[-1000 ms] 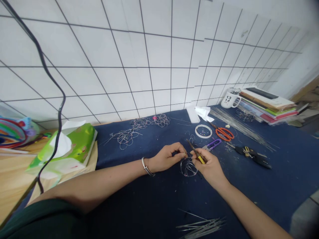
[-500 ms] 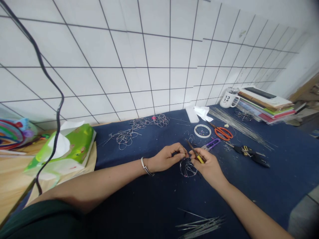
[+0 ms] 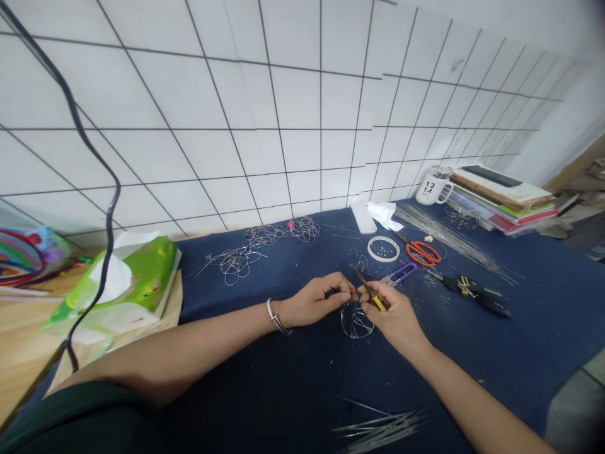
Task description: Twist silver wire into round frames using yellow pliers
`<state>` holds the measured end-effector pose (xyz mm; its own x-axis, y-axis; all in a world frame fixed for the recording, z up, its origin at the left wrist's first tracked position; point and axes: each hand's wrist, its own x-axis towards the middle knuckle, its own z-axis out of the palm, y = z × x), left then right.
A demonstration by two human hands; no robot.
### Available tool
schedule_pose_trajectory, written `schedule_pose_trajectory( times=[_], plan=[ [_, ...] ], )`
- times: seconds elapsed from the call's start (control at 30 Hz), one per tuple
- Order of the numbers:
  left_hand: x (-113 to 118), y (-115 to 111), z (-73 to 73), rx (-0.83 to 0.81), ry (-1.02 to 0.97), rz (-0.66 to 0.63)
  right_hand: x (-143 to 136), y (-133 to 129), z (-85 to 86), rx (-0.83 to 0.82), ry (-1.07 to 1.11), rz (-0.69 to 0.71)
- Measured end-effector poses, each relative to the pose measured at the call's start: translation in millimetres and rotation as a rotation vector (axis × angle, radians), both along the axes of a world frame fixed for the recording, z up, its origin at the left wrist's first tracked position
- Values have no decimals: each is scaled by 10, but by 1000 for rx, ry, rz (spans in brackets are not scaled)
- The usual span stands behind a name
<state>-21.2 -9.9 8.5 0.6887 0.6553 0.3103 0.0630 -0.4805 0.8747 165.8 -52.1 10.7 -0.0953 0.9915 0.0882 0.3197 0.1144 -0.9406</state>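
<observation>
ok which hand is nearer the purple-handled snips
Right. The right hand, holding a yellow-handled tool, is close to the purple-handled snips, just on their near side; the left hand is farther off, to their left, by the wire bundle.

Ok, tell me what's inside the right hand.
The right hand holds a yellow-handled tool; its metal tip and part of the yellow grip show. The hand covers the rest.

Wire tangle (image 3: 357, 320) — shiny metal
</observation>
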Motion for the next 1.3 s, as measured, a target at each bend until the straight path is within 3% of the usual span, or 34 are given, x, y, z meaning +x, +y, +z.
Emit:
schedule_pose_trajectory(
  times=[0.6,1.13,1.3],
  plan=[
    [5,-4,-25,-134,-56,-51,29,8,-56,25,54,92],
    [4,-12,-38,-133,-61,-30,53,2,3,-10,0,100],
    [3,-12,-28,-108,-55,-89,47,-8,52,-18,0,103]
  ],
)
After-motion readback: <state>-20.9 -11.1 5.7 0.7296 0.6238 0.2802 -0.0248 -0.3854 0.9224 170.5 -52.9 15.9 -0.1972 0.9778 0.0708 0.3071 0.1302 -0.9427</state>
